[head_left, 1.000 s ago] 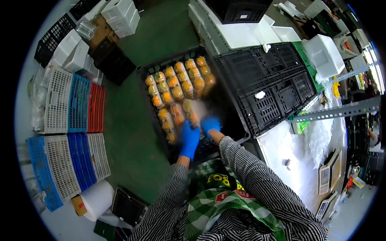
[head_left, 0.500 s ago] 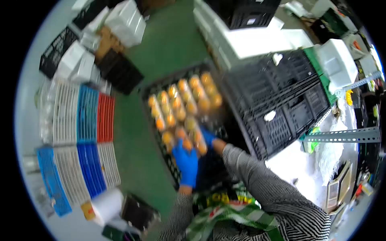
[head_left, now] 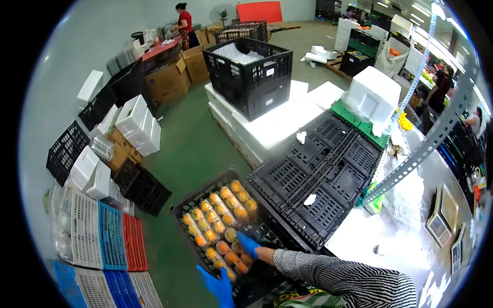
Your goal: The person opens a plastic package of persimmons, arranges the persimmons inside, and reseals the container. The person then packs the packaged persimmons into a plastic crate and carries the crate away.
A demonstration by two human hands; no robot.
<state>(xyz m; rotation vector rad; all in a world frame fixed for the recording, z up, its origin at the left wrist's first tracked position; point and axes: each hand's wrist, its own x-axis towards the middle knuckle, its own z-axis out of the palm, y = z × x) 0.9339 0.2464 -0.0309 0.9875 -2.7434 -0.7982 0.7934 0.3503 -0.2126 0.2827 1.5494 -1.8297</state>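
Several fruit packs (head_left: 211,220) lie in a black crate (head_left: 205,190), left hand (head_left: 219,288) spread empty (right hand (head_left: 249,246): grip unclear).

- Fruit packs (head_left: 211,216) lie in the near crate (head_left: 203,191).
- Baskets (head_left: 111,236) stand left of it.
- Folded crates (head_left: 318,169) lie to its right.
- Behind, stacked crates (head_left: 249,87) stand on foam boxes (head_left: 277,115).

Nine fruit packs (head_left: 212,216), one open crate (head_left: 205,190)

The back row counts six packs, the front three. There are two gloved hands (head_left: 220,290), two scales (head_left: 439,229), two stacked black crates (head_left: 269,100), one fan (head_left: 222,14) and seven baskets (head_left: 134,241), three over four.
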